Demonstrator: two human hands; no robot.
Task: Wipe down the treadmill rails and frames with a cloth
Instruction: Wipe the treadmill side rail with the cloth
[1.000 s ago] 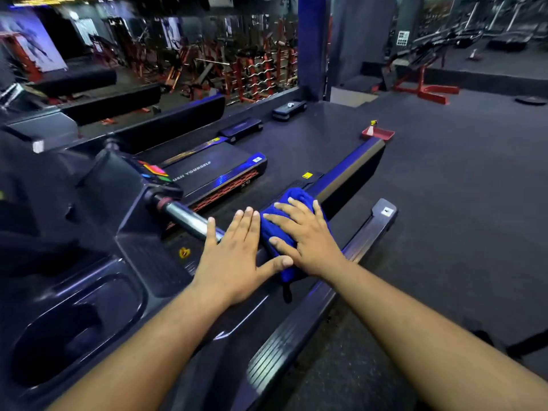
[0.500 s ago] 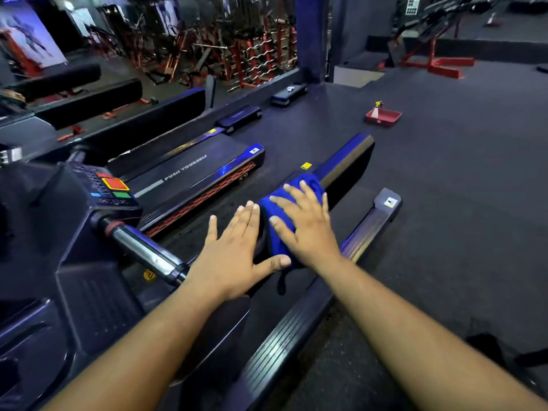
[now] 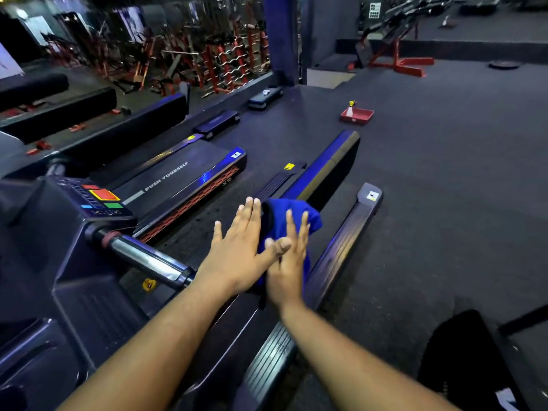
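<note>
Both hands flat, fingers straight — right hand (image 3: 286,264) presses the blue cloth (image 3: 292,216), left hand (image 3: 237,253) beside it; the rail (image 3: 323,170) runs straight ahead, seemingly under the cloth.

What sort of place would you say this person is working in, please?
Almost certainly a commercial gym. Treadmills stand in a row, red racks of curl bars line the back wall, and a red weight bench sits on the dark rubber floor.

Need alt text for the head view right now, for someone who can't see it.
Two bare hands, left hand and right hand, press a bright blue cloth flat-fingered against a dark treadmill handrail. A chrome handlebar sits left; a red tray lies on the gym floor beyond.
</note>
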